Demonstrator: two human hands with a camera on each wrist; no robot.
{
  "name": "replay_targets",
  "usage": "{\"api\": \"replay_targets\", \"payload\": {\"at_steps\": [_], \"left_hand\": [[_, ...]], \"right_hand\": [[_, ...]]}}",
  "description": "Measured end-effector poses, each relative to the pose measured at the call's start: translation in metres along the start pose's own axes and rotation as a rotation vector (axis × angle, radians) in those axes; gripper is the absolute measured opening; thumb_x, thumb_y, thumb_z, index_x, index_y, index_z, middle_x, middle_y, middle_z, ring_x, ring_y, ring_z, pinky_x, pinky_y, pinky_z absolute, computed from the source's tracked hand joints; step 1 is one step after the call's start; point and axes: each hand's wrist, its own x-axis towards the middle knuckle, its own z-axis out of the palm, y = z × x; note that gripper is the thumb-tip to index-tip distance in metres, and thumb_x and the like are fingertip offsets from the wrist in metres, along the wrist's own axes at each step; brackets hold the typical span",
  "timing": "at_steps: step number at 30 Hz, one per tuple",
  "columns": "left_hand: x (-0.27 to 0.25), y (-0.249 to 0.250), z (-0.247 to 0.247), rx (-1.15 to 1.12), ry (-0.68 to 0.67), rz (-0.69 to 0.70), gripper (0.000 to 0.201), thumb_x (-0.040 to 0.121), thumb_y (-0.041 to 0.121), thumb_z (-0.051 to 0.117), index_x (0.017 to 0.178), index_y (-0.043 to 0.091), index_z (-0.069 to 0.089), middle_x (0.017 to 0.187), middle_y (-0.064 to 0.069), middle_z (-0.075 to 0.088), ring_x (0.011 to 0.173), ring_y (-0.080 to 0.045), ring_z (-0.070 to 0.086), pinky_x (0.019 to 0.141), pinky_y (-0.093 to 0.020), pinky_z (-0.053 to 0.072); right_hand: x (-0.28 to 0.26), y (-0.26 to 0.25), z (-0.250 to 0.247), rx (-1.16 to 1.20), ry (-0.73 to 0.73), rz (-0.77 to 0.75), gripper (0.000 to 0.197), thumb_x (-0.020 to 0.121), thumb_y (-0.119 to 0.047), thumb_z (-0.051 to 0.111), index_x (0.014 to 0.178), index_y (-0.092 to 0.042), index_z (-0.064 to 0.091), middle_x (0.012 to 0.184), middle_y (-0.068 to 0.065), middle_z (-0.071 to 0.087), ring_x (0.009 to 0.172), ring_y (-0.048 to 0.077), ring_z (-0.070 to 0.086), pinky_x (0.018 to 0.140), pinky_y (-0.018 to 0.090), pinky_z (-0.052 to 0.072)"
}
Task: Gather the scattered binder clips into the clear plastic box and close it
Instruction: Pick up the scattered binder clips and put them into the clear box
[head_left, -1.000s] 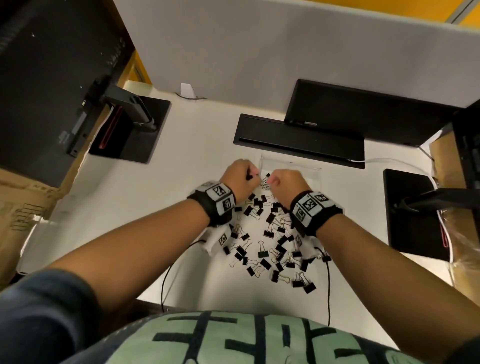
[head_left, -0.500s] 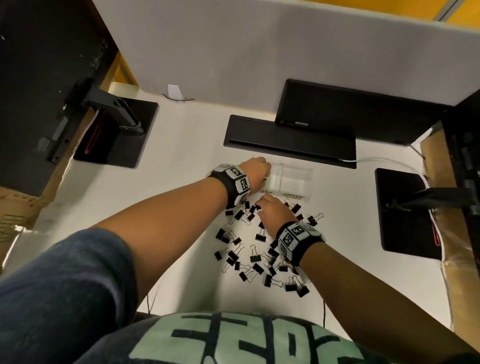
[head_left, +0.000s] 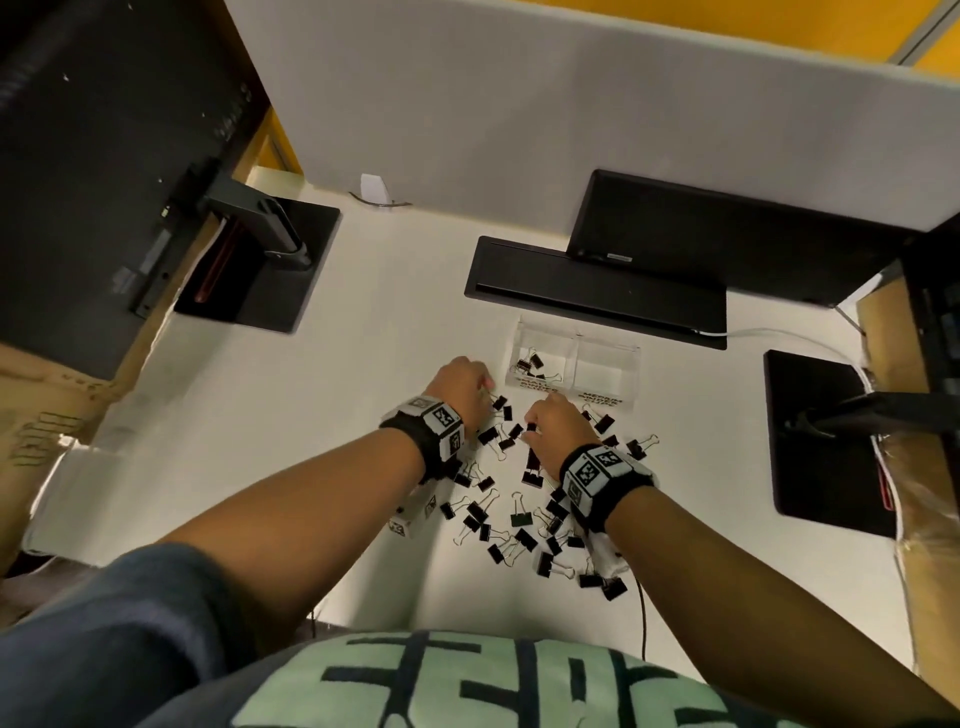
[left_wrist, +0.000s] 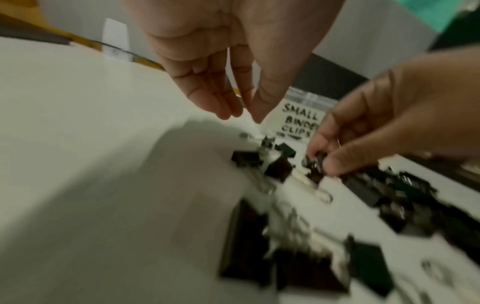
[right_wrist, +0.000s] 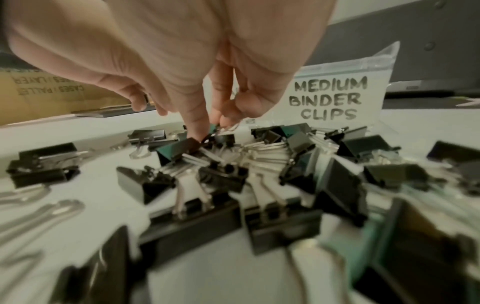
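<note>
The clear plastic box (head_left: 605, 345) stands open beyond my hands, with a few clips (head_left: 530, 364) in its left compartment, labelled "SMALL BINDER CLIPS" (left_wrist: 298, 121). The right compartment, labelled "MEDIUM BINDER CLIPS" (right_wrist: 330, 100), looks empty. Several black binder clips (head_left: 511, 512) lie scattered on the white desk in front of the box. My left hand (head_left: 480, 387) hovers just left of the box with fingers (left_wrist: 221, 107) hanging down and holding nothing. My right hand (head_left: 532, 428) reaches into the pile and pinches a small binder clip (right_wrist: 221, 131) between thumb and forefinger.
A black keyboard-like bar (head_left: 592, 291) lies right behind the box, with a dark monitor above it. Monitor stand bases sit at the left (head_left: 260, 265) and right (head_left: 826, 436). A thin black cable (head_left: 643, 613) runs off the desk's front edge.
My left hand was over the box's left compartment and has drawn back to the clips beside it, now empty. My right hand stays in the pile, pinching a clip.
</note>
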Motion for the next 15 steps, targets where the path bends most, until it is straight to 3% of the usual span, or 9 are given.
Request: {"api": "replay_targets", "payload": {"at_steps": [4,7,10,12,15], "left_hand": [[-0.001,-0.003,0.017,0.07,-0.045,0.097,0.038,0.088,0.016,0.06,0.126,0.018,0.058,0.119,-0.012,0.05,0.112,-0.028,0.05,0.095,-0.038,0.047],[0.0,-0.005,0.021,0.129,-0.052,0.112,0.038,0.09,0.012,0.057,0.127,0.018,0.058,0.119,-0.013,0.048,0.111,-0.028,0.047,0.092,-0.036,0.047],[-0.003,-0.008,0.021,0.163,-0.037,0.117,0.034,0.088,0.012,0.058,0.122,0.014,0.06,0.116,-0.012,0.048,0.107,-0.03,0.05,0.086,-0.036,0.049],[-0.005,-0.01,0.021,0.19,-0.024,0.113,0.03,0.087,0.018,0.062,0.117,0.012,0.059,0.116,-0.012,0.048,0.108,-0.029,0.049,0.086,-0.038,0.05],[-0.007,-0.011,0.017,0.199,-0.007,0.114,0.025,0.085,0.02,0.064,0.107,0.009,0.058,0.115,-0.011,0.05,0.109,-0.028,0.048,0.087,-0.039,0.048]], "right_hand": [[-0.007,0.0,-0.006,0.011,0.063,-0.022,0.014,0.087,-0.018,0.061,0.098,-0.009,0.061,0.105,0.007,0.059,0.102,0.023,0.053,0.089,0.035,0.048],[-0.013,-0.001,-0.009,0.224,0.112,0.035,0.009,0.084,-0.011,0.06,0.093,-0.012,0.059,0.084,-0.001,0.057,0.078,0.018,0.057,0.068,0.027,0.05],[-0.013,-0.004,-0.01,0.326,0.111,0.049,0.015,0.088,-0.012,0.053,0.1,-0.015,0.061,0.087,-0.003,0.057,0.068,0.014,0.054,0.057,0.02,0.045],[-0.011,-0.008,-0.009,0.289,0.075,0.022,0.021,0.091,-0.012,0.046,0.104,-0.015,0.063,0.096,0.001,0.06,0.068,0.013,0.054,0.059,0.021,0.044],[-0.007,-0.011,-0.002,0.158,0.028,-0.01,0.023,0.09,-0.012,0.051,0.11,-0.015,0.061,0.112,0.005,0.055,0.094,0.021,0.057,0.081,0.029,0.048]]}}
